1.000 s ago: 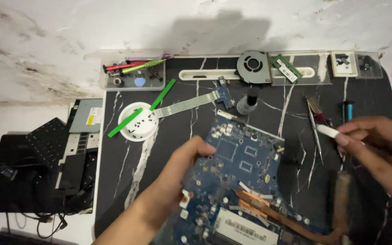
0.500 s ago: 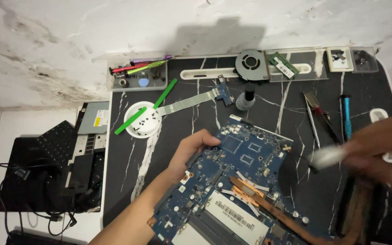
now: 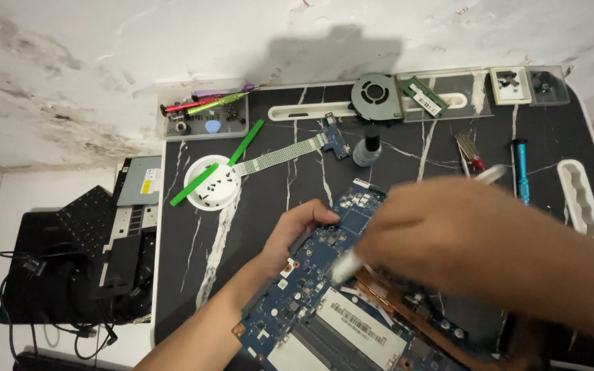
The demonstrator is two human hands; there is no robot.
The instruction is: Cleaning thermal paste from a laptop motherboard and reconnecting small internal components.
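Note:
A blue laptop motherboard [image 3: 311,302] lies tilted on the black marble-pattern mat [image 3: 269,199], with a copper heat pipe [image 3: 407,312] along its right side. My left hand [image 3: 300,230] grips the board's upper left edge. My right hand [image 3: 448,237], blurred, is over the middle of the board and is shut on a white brush-like tool [image 3: 346,266]. The tool's pale tip touches the board; its other end sticks out past my knuckles. The hand hides the chips beneath it.
A white dish with small screws [image 3: 212,182] and two green pry sticks [image 3: 245,143] sit at the left. A ribbon cable with a small board [image 3: 290,152], a small bottle [image 3: 368,150], a fan [image 3: 377,97], a memory stick [image 3: 424,96], tool trays and a blue screwdriver [image 3: 521,172] lie behind. Laptop parts [image 3: 84,254] rest on the floor.
My right hand has swung from the right side of the mat to over the motherboard, bringing the white tool's tip down onto it. My left hand has kept hold of the board.

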